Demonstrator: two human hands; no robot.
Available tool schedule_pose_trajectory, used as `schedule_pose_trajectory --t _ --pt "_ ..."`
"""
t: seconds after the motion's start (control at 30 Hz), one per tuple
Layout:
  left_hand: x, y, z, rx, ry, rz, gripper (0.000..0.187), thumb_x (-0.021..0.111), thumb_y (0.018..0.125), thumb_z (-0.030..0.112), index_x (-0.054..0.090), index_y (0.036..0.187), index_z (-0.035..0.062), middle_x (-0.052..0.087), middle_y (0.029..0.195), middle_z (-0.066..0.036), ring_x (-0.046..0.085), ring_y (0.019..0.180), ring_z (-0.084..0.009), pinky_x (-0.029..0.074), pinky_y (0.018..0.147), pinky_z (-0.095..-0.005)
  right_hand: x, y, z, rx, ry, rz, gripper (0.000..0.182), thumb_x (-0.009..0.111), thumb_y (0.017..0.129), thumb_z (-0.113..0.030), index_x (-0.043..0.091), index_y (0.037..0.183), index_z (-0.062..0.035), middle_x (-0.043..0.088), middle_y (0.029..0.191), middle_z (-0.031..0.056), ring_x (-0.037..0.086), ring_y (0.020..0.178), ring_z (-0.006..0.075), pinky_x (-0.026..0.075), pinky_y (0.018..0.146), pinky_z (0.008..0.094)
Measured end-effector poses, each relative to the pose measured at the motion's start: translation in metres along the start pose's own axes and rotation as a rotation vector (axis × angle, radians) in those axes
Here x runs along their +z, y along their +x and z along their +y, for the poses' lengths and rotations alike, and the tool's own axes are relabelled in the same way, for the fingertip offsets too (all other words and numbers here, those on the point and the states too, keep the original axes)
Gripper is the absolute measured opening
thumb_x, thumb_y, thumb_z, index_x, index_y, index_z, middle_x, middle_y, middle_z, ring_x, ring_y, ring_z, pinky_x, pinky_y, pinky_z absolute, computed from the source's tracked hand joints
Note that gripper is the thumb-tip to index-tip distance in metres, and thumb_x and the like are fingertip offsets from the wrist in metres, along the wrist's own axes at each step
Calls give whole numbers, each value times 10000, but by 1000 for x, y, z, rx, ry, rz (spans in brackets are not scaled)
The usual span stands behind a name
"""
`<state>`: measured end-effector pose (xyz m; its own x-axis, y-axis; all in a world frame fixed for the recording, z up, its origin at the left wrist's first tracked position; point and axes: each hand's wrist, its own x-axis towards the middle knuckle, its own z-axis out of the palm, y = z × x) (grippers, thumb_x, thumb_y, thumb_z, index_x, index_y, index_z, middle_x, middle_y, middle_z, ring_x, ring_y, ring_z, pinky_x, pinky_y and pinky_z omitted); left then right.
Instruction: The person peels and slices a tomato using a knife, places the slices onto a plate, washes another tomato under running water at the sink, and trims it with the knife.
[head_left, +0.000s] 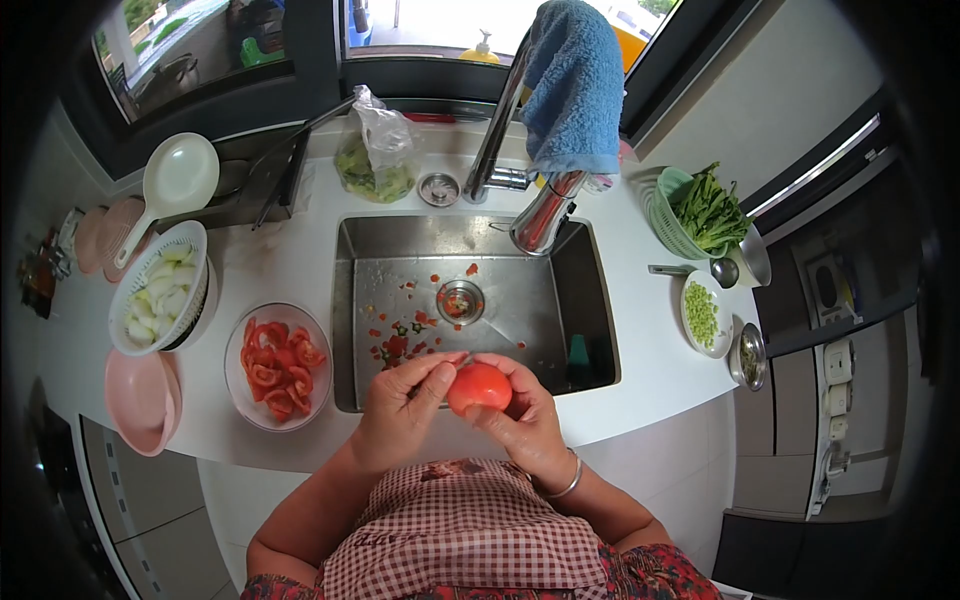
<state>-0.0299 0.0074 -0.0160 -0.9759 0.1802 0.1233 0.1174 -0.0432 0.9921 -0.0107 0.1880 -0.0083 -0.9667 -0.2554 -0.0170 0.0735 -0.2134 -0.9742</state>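
Note:
A round red tomato is held over the front edge of the steel sink, in my right hand, whose fingers and thumb curl around its right side. My left hand is closed in a pinch at the tomato's upper left, where a thin red bit of skin shows by the fingertips. Red scraps and a few green bits lie on the sink floor and around the drain. Left of the sink, a clear bowl holds cut tomato pieces.
A faucet draped with a blue towel leans over the sink. On the left stand a white colander of pale cut vegetable and a pink basin. Rightward are a green basket of greens and a bowl of chopped green pieces.

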Motion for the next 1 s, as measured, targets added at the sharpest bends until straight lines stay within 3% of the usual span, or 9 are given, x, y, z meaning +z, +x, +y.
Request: schedule_pose_trajectory --t 0.13,0.23,0.3,0.4,0.5,0.6,0.67,0.93,1.0 --pt "-9 -4 -2 -271 -163 12 295 508 1025 117 598 1259 -40 720 1043 -85 662 915 -125 505 855 -240 -5 2 -8 138 158 57 574 711 878 -72 438 1382 -41 595 1206 67 609 1036 141 534 771 250" --pt "-8 -7 3 -122 -74 -32 309 562 1001 127 601 1261 -35 721 991 -104 666 833 -112 525 745 -241 -7 3 -10 147 155 72 576 723 867 -95 451 1373 -47 605 1196 58 621 1023 144 544 743 252" --pt "-4 -4 5 287 207 -8 340 621 953 112 604 1267 -18 721 896 -125 680 746 -137 518 654 -265 -8 2 -9 160 159 65 580 729 863 -97 453 1371 -47 606 1195 57 621 1022 141 544 745 253" --pt "-10 -3 19 296 340 -87 368 667 899 94 615 1252 5 708 835 -154 695 682 -204 519 597 -294 -10 2 -6 124 137 40 571 727 867 -90 455 1367 -46 609 1193 61 620 1022 140 543 751 252" --pt "-13 -5 26 221 384 -171 366 615 910 50 576 1264 -38 701 1009 -207 721 899 -250 551 793 -305 -9 1 -5 101 109 30 557 719 872 -65 458 1364 -44 613 1182 64 618 1022 136 538 747 245" --pt "-13 -5 26 234 390 -176 344 613 909 35 590 1245 -32 706 1035 -200 720 920 -250 556 802 -308 -7 0 -7 46 80 14 538 713 876 -39 466 1353 -33 616 1173 67 614 1040 138 540 808 257" --pt "-10 -6 22 242 368 -154 323 609 915 32 599 1231 -32 707 1047 -196 720 926 -246 558 803 -309 -7 -1 -7 36 57 5 539 690 873 32 456 1357 -13 601 1204 80 592 1108 152 488 965 293" --pt "-1 -6 5 167 229 -73 246 569 978 59 622 1196 -41 715 1075 -156 694 933 -174 545 815 -274 -4 -4 4 -18 -3 41 539 703 863 33 469 1346 -10 596 1223 86 585 1124 154 492 966 301" --pt "0 -4 -2 80 103 -20 250 536 1011 102 627 1204 -28 708 955 -87 642 826 -98 520 758 -229 -5 -3 4 -8 15 38 541 708 861 30 471 1345 -11 595 1227 87 585 1129 158 492 968 305"
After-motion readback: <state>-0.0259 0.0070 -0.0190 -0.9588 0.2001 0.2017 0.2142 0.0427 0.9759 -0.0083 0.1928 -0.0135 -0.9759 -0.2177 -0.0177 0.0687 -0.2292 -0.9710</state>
